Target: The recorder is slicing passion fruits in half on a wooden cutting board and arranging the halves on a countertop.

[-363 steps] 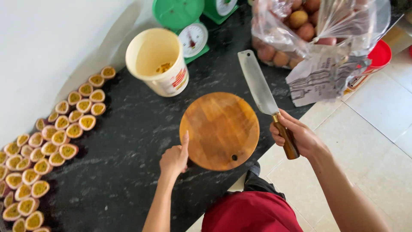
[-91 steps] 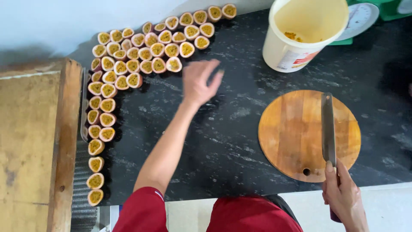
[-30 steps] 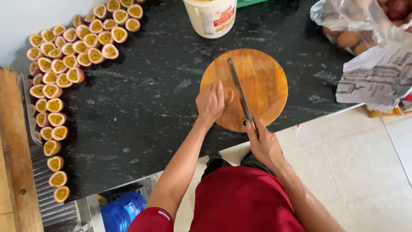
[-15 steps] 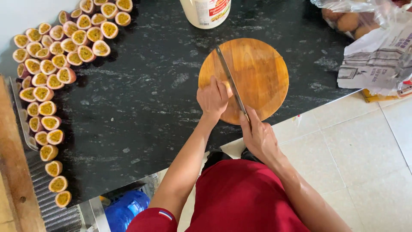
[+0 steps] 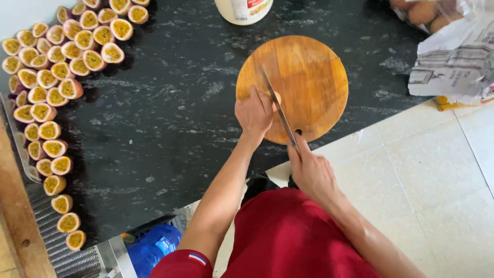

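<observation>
Left hand (image 5: 253,113) is curling down over a small round fruit (image 5: 277,98), fingers closed on it so only a pale sliver is showing beside the blade. Right hand (image 5: 311,172) is wrapping tight around the handle of a cleaver (image 5: 278,110); the handle itself is hidden inside the fist. The blade is standing on edge, thin and steely, running diagonally across the board and pressing against the fruit right next to the left fingers.

Both are working on a round wooden cutting board (image 5: 303,77) (warm grain, a small hole near its lower rim), which is lying at the front edge of a black speckled stone table (image 5: 170,128).

Farther left, halved passion fruits (image 5: 46,87) are lying cut face up in crowded rows, yellow pulp showing inside pale rinds. A cream plastic tub (image 5: 243,7) is being cut off by the top edge. At top right, a clear bag of brownish fruit (image 5: 427,13) and crumpled newspaper (image 5: 455,62) are only partly showing.
</observation>
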